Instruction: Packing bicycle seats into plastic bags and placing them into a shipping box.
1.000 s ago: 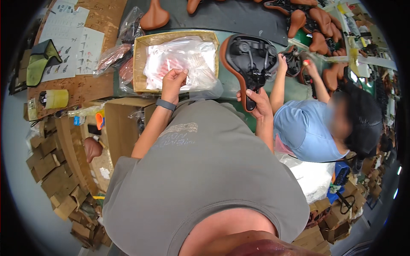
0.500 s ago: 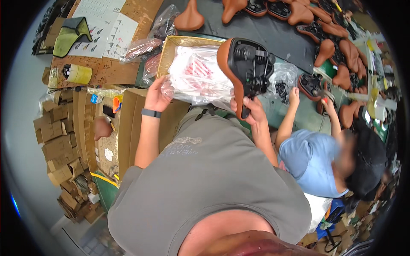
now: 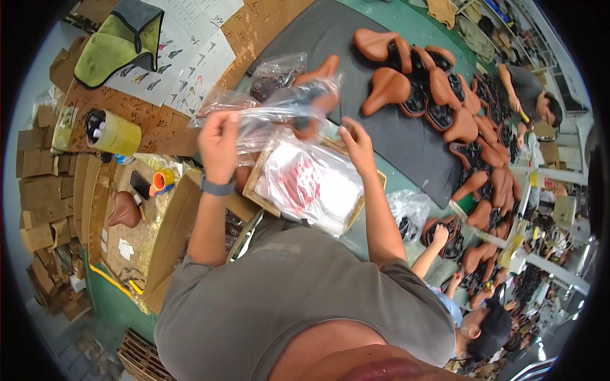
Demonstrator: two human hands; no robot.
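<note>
My left hand (image 3: 218,145) is closed on the edge of a clear plastic bag (image 3: 264,120), stretched out above the work surface. A brown and black bicycle saddle (image 3: 309,124), smeared by motion, lies in or under that bag; which one I cannot tell. Just right of the saddle, my right hand (image 3: 357,145) has its fingers apart and holds nothing visible. Below both hands, a cardboard box (image 3: 253,184) holds a stack of clear bags with red print (image 3: 304,184). More bagged saddles (image 3: 265,87) lie beyond my left hand.
Many brown saddles (image 3: 386,89) cover the dark mat (image 3: 318,35) and the bench at right. A co-worker's hand (image 3: 440,236) touches a saddle. At left are a yellow cup (image 3: 116,134), a green cloth (image 3: 117,47) and an open carton (image 3: 166,260) containing tape and a phone.
The saddle has left my right hand's grip and moved up and left to the bag. My left hand has lifted the bag off the box. The whole view has turned.
</note>
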